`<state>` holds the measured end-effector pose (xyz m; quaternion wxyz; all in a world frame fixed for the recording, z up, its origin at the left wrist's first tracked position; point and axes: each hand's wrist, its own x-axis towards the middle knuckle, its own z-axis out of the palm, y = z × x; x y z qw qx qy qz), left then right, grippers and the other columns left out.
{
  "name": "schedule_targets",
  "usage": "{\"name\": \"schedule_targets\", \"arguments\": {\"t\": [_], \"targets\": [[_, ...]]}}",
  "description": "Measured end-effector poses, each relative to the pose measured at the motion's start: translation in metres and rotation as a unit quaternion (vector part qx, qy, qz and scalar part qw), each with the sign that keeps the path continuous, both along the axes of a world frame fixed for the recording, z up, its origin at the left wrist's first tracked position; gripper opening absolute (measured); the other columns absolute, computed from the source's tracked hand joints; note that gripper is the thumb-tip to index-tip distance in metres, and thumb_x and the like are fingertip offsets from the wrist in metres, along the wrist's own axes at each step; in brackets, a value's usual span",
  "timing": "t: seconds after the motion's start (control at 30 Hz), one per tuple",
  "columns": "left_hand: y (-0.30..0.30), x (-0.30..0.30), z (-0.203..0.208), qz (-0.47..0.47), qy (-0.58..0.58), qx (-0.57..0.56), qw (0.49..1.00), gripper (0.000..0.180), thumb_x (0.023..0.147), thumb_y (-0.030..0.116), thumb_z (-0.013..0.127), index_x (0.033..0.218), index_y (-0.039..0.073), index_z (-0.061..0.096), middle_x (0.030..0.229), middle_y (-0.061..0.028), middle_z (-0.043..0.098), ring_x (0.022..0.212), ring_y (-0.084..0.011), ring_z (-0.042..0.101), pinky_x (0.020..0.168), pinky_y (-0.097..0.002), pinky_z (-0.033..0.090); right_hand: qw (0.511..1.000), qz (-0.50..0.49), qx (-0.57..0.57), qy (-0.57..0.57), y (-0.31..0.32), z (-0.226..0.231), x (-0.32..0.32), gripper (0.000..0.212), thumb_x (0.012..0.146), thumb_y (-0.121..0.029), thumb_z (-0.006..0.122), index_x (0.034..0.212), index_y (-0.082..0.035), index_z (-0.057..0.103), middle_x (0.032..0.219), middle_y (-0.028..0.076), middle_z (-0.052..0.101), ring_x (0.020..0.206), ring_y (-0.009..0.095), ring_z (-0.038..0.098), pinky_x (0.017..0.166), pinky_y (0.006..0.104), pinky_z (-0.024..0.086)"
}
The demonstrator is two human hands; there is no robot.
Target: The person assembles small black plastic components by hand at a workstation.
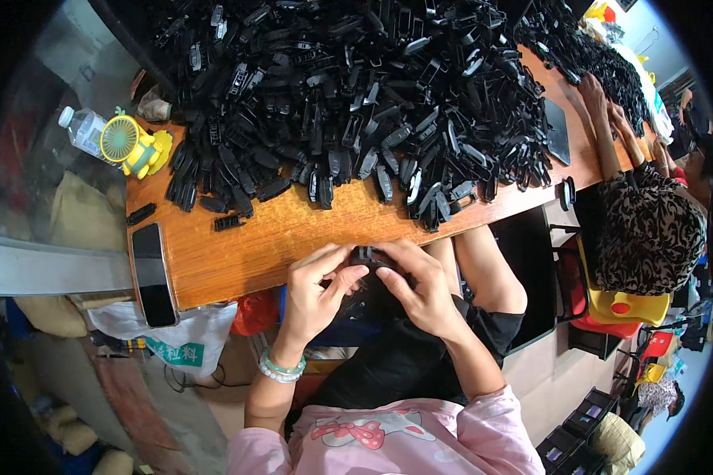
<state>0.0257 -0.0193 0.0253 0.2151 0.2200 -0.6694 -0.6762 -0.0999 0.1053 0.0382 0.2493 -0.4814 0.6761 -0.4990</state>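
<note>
My left hand (318,286) and my right hand (421,286) meet just off the near edge of the table, over my lap. Between their thumbs and fingertips they grip a small black plastic part (362,255); the fingers cover much of it, so its full shape is hidden. Beyond my hands, a large heap of similar black plastic parts (325,103) covers most of the wooden table (238,257). Several loose pieces lie along the heap's near side, among them a short black piece (228,222).
A phone (155,273) lies at the table's left corner. Behind it stand a yellow toy-shaped fan (131,144) and a clear bottle (83,131). At right, a person in a patterned top (650,226) reaches onto the table near a dark flat tablet-like object (557,131).
</note>
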Motion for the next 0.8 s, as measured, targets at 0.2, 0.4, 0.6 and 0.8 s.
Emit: {"name": "schedule_targets", "arguments": {"t": [0.2, 0.4, 0.6, 0.8], "targets": [[-0.002, -0.001, 0.019, -0.017, 0.02, -0.292, 0.956, 0.021, 0.077, 0.003, 0.069, 0.092, -0.009, 0.06, 0.071, -0.0144, 0.053, 0.058, -0.0263, 0.054, 0.052, -0.0332, 0.042, 0.993, 0.005, -0.05, 0.108, 0.005, -0.012, 0.004, 0.038, 0.08, 0.004, 0.058, 0.118, 0.004, 0.051, 0.095, 0.019, 0.053, 0.084, 0.037, 0.056, 0.073, 0.0381, 0.048], [0.005, -0.002, 0.015, -0.001, -0.023, -0.312, 0.95, 0.025, 0.079, 0.003, 0.068, 0.1, -0.008, 0.059, 0.078, -0.0139, 0.056, 0.064, -0.0239, 0.058, 0.054, -0.0306, 0.045, 0.98, -0.014, -0.041, 0.194, 0.002, -0.021, 0.009, 0.048, 0.075, 0.005, 0.061, 0.121, 0.002, 0.049, 0.09, 0.018, 0.051, 0.079, 0.036, 0.056, 0.067, 0.039, 0.049], [0.009, -0.004, 0.011, 0.009, 0.05, -0.015, 0.999, 0.028, 0.085, 0.003, 0.063, 0.111, -0.008, 0.058, 0.094, -0.008, 0.056, 0.082, -0.0136, 0.06, 0.064, -0.0226, 0.05, 0.989, -0.101, -0.103, 0.04, -0.004, -0.009, 0.012, 0.04, 0.077, 0.0, 0.066, 0.116, -0.001, 0.058, 0.099, 0.016, 0.059, 0.081, 0.027, 0.06, 0.073, 0.034, 0.049], [0.011, -0.008, 0.014, -0.06, 0.066, 0.123, 0.988, 0.026, 0.085, 0.003, 0.063, 0.108, -0.008, 0.06, 0.088, -0.0069, 0.057, 0.063, -0.01, 0.058, 0.056, -0.0205, 0.047, 0.989, -0.101, -0.103, -0.015, 0.012, -0.01, 0.003, 0.017, 0.078, 0.002, 0.064, 0.094, 0.004, 0.061, 0.085, 0.014, 0.061, 0.07, 0.023, 0.059, 0.065, 0.029, 0.047]]}}
